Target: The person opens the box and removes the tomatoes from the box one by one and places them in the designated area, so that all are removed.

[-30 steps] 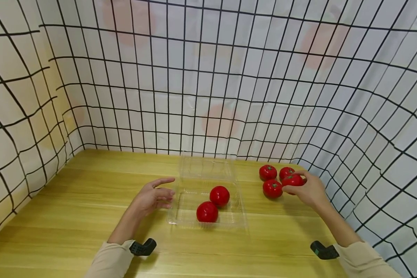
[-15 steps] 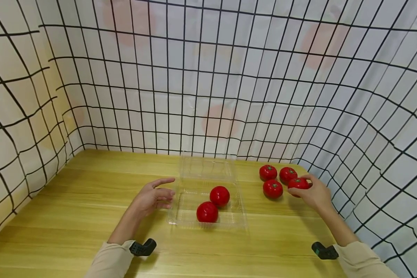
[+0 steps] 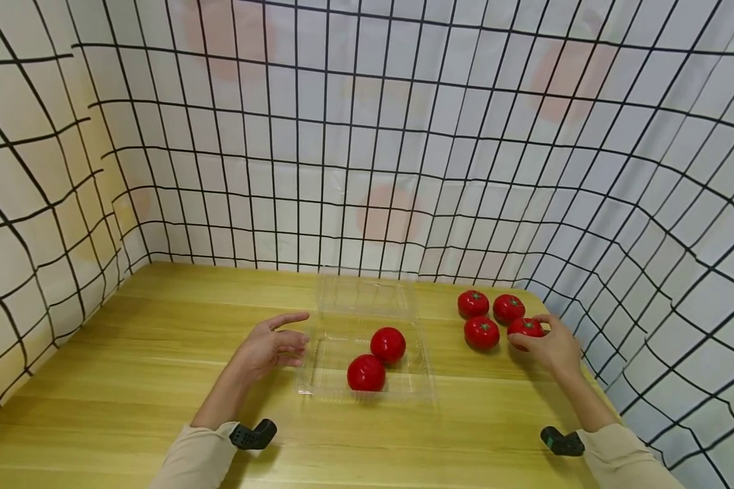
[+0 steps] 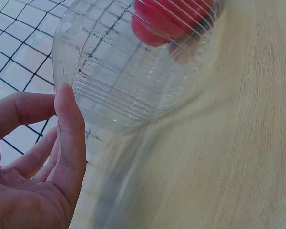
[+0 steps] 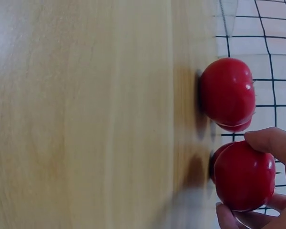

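In the head view, my right hand point(image 3: 558, 346) holds a shiny red tomato point(image 3: 525, 327) with a green stem mark. Its thumb and fingers lie around the tomato's sides, at the front right of a small group. The right wrist view shows the same tomato point(image 5: 245, 176) between the fingers. My left hand point(image 3: 274, 348) is at the left edge of a clear plastic clamshell box point(image 3: 327, 373), fingers relaxed and apart. Fingertips meet the box rim in the left wrist view. Inside the open box sit two red balls, tomatoes by their look, one rear point(image 3: 388, 345), one front point(image 3: 365, 373).
Beside the held tomato stand three others: a back left tomato point(image 3: 473, 303), a back right tomato point(image 3: 508, 308) and a front left tomato point(image 3: 481, 333). The box's raised lid point(image 3: 365, 295) leans toward the gridded wall point(image 3: 269, 190). Wooden table point(image 3: 159, 380) lies beneath.
My right hand has moved right and slightly toward me with its tomato, then lowered it beside the others. The left hand and the box have stayed in place.
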The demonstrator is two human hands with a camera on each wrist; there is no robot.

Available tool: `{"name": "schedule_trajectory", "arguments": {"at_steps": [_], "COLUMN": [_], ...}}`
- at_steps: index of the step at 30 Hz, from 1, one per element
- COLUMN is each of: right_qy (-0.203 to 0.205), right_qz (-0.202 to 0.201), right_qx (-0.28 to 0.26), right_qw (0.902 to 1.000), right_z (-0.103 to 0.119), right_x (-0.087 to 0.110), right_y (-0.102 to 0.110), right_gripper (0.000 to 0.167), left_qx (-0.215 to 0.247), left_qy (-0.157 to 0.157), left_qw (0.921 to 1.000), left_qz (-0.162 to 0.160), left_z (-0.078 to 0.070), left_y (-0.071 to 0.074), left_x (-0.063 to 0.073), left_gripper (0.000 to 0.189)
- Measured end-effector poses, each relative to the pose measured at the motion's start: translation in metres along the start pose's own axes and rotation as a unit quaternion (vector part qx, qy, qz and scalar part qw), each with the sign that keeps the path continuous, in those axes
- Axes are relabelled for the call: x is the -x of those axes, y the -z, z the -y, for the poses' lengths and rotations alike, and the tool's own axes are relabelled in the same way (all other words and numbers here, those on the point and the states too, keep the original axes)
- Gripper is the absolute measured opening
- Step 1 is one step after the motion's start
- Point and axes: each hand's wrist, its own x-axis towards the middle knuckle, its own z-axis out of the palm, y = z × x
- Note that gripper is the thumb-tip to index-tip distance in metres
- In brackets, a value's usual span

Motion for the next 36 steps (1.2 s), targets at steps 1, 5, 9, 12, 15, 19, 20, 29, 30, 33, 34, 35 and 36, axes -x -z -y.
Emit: {"name": "schedule_trajectory", "arguments": {"at_steps": [1,5,9,12,15,19,20,29,30,33,34,35,36], "right_qy": [-0.003,-0.014,-0.018,-0.018,-0.016,-0.015,-0.014,-0.012,-0.011,-0.008,-0.007,-0.006,-0.005], "right_qz": [0.000,-0.002,-0.009,-0.016,-0.020,-0.013,-0.011,-0.009,-0.009,-0.006,-0.004,-0.004,-0.003], "right_qx": [-0.002,-0.010,-0.017,-0.021,-0.022,-0.016,-0.014,-0.009,-0.009,-0.009,-0.008,-0.007,-0.006], "right_qw": [1.0000,0.9998,0.9996,0.9995,0.9994,0.9997,0.9997,0.9998,0.9999,0.9999,0.9999,1.0000,1.0000], "right_z": [-0.001,-0.003,-0.005,-0.006,-0.006,-0.007,-0.007,-0.008,-0.009,-0.009,-0.009,-0.009,-0.009], "right_x": [0.000,-0.002,-0.003,-0.003,-0.003,-0.002,-0.002,-0.003,-0.003,-0.002,-0.002,-0.002,-0.001], "right_y": [-0.001,-0.004,-0.007,-0.009,-0.011,-0.013,-0.013,-0.015,-0.015,-0.016,-0.016,-0.016,-0.016], "right_gripper": [0.076,0.077,0.075,0.074,0.074,0.075,0.075,0.075,0.074,0.074,0.074,0.074,0.074], "left_qx": [0.000,0.001,0.004,0.007,0.007,0.004,0.005,0.008,0.008,0.007,0.007,0.007,0.007], "left_qy": [0.000,0.001,0.004,0.005,0.005,0.005,0.005,0.005,0.006,0.008,0.009,0.010,0.011], "left_qw": [1.0000,1.0000,1.0000,1.0000,1.0000,1.0000,1.0000,1.0000,0.9999,0.9999,0.9999,0.9999,0.9999], "left_qz": [0.000,0.001,-0.001,-0.001,0.000,0.001,0.002,-0.001,-0.003,-0.006,-0.006,-0.007,-0.007], "left_z": [0.000,0.001,0.001,0.001,0.000,0.000,0.000,-0.002,-0.002,-0.002,-0.002,-0.002,-0.002], "left_y": [0.000,0.000,0.001,0.001,0.001,0.001,0.001,0.000,0.000,0.000,0.000,0.000,0.000], "left_x": [0.000,0.001,0.001,0.001,0.001,0.001,0.001,-0.001,-0.001,-0.001,-0.001,-0.001,-0.001], "left_gripper": [0.065,0.064,0.064,0.064,0.064,0.064,0.064,0.065,0.065,0.065,0.065,0.065,0.065]}}
